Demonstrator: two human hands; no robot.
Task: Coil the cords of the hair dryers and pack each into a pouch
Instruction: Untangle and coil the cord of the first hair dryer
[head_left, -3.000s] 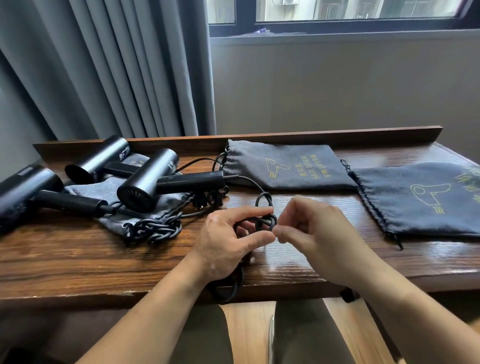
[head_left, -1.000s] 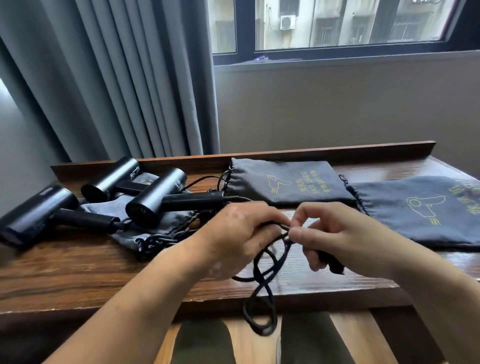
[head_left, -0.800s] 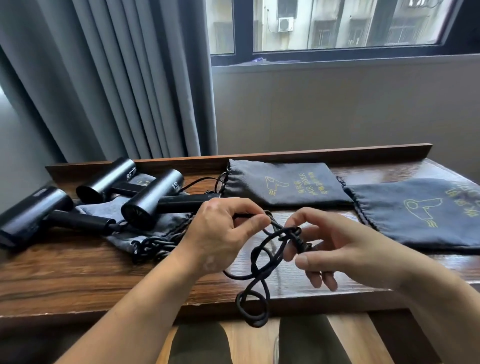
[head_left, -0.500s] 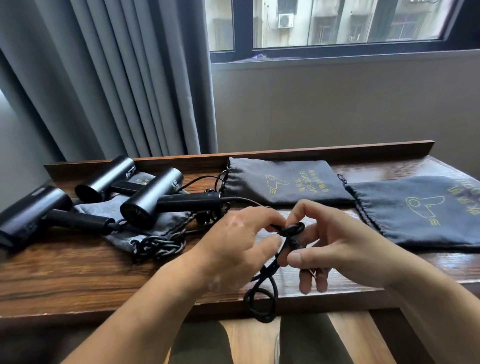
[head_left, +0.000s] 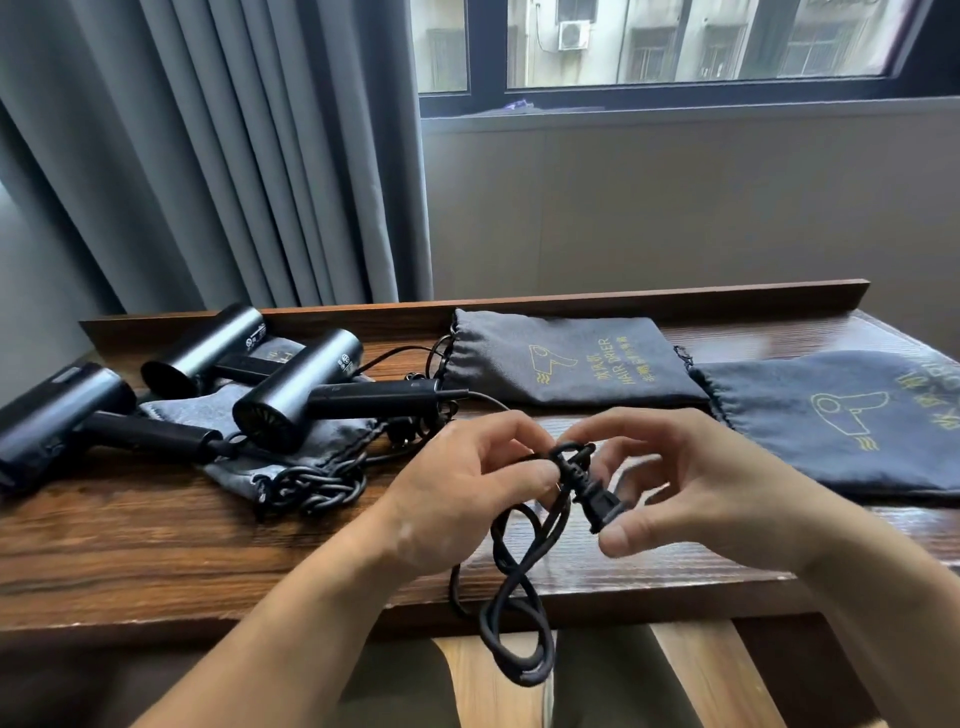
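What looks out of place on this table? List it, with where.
The cord pinched by the left hand, its plug in the right hand, dangles in twisted loops over the front edge of the table. Nothing looks spilled or damaged.

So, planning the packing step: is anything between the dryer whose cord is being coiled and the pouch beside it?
Nothing solid. The dryer handle nearly reaches the pouch mouth; only loose cord loops lie there. Its own cord is held in the left hand and right hand.
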